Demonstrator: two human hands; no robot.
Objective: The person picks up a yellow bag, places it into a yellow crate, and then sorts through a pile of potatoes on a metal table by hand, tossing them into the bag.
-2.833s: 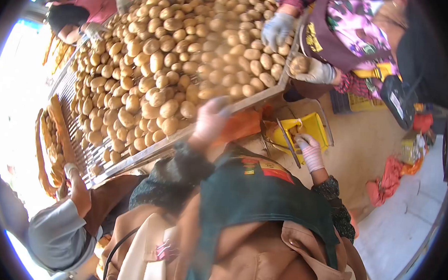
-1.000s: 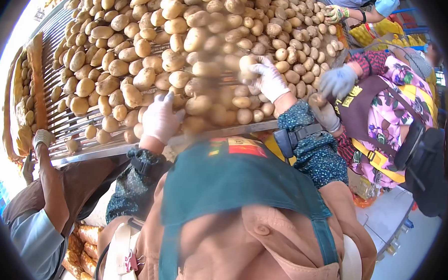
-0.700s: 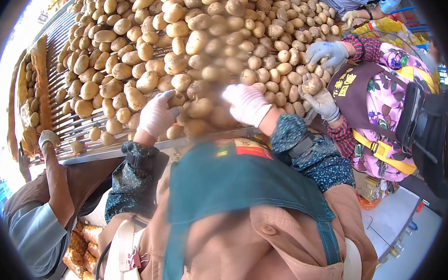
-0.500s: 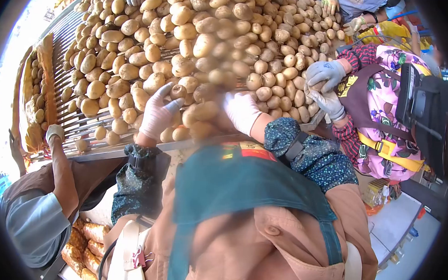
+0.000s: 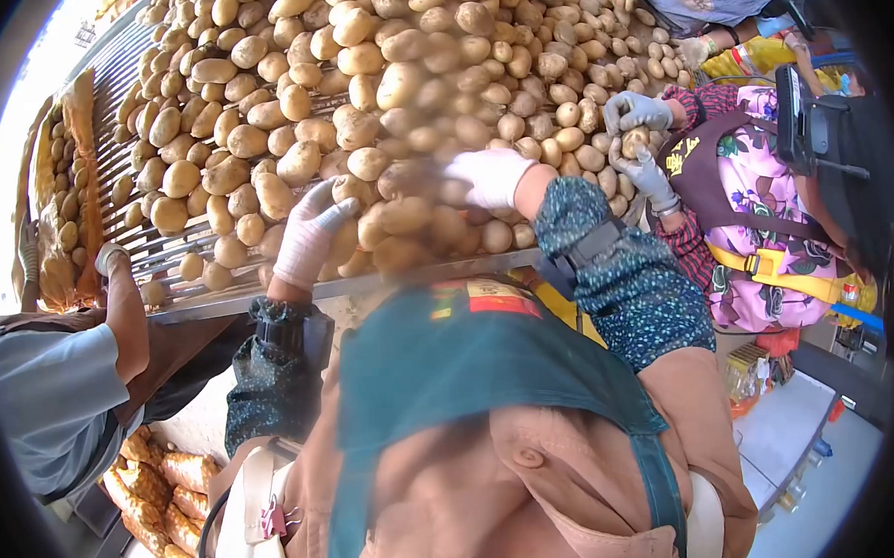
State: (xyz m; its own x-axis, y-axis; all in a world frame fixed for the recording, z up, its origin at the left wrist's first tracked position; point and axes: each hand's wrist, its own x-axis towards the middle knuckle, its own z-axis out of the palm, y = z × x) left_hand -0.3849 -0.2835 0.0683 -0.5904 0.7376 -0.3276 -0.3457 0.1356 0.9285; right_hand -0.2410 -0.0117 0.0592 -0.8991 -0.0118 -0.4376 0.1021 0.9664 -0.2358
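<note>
My left hand (image 5: 309,235), in a pale glove with bluish fingertips, rests at the near edge of the potato heap. Its thumb and fingers are apart, beside a potato (image 5: 352,189), with no potato visibly gripped. My right hand (image 5: 491,177), also gloved, reaches in from the right over the potatoes (image 5: 407,217) in front of me. A blurred patch in the view covers its fingertips, so whether they hold a potato is hidden. The potatoes lie loose on a slatted metal rack (image 5: 120,230).
At right, a co-worker's gloved hands (image 5: 638,113) are at a potato. Another person's arm (image 5: 127,305) reaches in at left, near an open sack of potatoes (image 5: 72,193). Filled sacks (image 5: 164,486) lie below left. A metal edge (image 5: 367,284) runs before me.
My right hand has shifted slightly up, and its forearm has swung right. My left hand has stayed nearly in place. The co-worker's hands at right have moved apart, showing a potato between them.
</note>
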